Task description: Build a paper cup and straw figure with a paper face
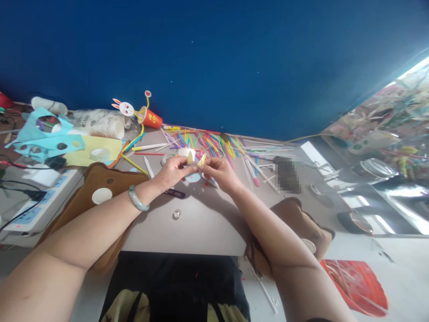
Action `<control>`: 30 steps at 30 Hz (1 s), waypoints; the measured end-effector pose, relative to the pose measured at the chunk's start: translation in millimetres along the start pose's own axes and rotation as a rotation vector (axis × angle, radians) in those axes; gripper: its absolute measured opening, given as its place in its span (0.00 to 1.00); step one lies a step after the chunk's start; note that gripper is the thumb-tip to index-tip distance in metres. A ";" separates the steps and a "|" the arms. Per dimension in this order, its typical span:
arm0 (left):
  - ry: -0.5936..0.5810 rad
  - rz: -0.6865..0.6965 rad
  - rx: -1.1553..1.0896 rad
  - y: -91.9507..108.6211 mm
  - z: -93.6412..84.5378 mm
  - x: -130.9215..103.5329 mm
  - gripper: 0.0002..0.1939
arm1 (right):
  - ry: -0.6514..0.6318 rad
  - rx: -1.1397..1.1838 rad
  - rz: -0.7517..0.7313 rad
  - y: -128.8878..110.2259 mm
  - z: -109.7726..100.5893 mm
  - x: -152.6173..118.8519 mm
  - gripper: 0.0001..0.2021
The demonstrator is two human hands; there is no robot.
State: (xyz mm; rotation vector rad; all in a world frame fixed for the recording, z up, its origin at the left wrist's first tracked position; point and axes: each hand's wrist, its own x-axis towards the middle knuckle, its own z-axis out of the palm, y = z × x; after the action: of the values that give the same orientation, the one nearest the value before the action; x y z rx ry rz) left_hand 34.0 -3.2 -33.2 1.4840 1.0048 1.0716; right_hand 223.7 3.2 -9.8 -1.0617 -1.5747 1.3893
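Both hands meet above the middle of the table. My left hand (173,172) has thumb and fingers pinched at a small pale-yellow paper piece (190,157). Close against it, my right hand (219,172) pinches another yellow paper piece (203,159); whether the two pieces are joined, I cannot tell. Just beneath the fingertips shows a light-blue paper disc (193,178), partly covered by the hands. A white paper cup (186,152) stands right behind them. Near the left hand lie a white pen (148,167) and a dark-handled tool (174,193), partly hidden by the wrist.
Many coloured pipe cleaners (214,142) lie along the blue wall (214,67). At the left are a red cup (152,118) with a rabbit face, cut blue paper (31,129) and a power strip (33,203). Brown cloths (90,188) flank the arms; a red basket (378,286) is lower right.
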 end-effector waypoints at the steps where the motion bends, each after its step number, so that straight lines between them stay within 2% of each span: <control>1: 0.002 -0.007 0.000 1.3 -0.1 -0.4 0.15 | -0.001 0.008 -0.001 -0.5 0.6 -0.2 0.18; 8: 0.029 -0.026 -0.004 7.2 0.4 -2.0 0.13 | -0.012 0.034 -0.004 -0.7 3.9 -0.9 0.19; 11: 0.043 0.010 0.003 6.9 -0.3 -1.9 0.12 | -0.037 0.011 -0.024 -2.5 -3.4 -0.7 0.18; 13: 0.065 0.027 -0.017 6.3 -0.9 -1.7 0.12 | 0.003 -0.069 -0.048 -3.8 -13.2 -0.3 0.18; 15: 0.099 0.017 -0.078 6.0 -1.1 -1.4 0.12 | 0.087 -0.255 -0.059 -4.0 -24.1 0.4 0.17; 17: 0.131 -0.004 -0.153 6.6 -0.9 -1.1 0.13 | 0.105 -0.526 -0.029 -2.3 -32.0 1.3 0.14; 21: 0.189 -0.015 -0.226 9.8 0.2 -1.0 0.12 | -0.003 -1.017 0.097 4.9 -32.1 4.7 0.13; 24: 0.181 -0.036 -0.245 11.8 0.8 -1.4 0.11 | -0.049 -1.188 0.164 10.6 -27.1 7.8 0.13; 27: 0.150 -0.050 -0.254 11.8 0.9 -1.6 0.11 | -0.059 -1.086 0.177 12.8 -28.3 8.6 0.13; 30: 0.130 -0.017 -0.227 10.3 0.3 -1.0 0.13 | 0.041 -0.702 0.107 9.4 -33.0 7.6 0.16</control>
State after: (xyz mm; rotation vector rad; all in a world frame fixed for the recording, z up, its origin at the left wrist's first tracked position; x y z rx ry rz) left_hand 34.7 -5.9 -23.2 1.2337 0.9489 1.2397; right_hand 252.6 22.5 -15.4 -1.5812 -2.0590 0.8669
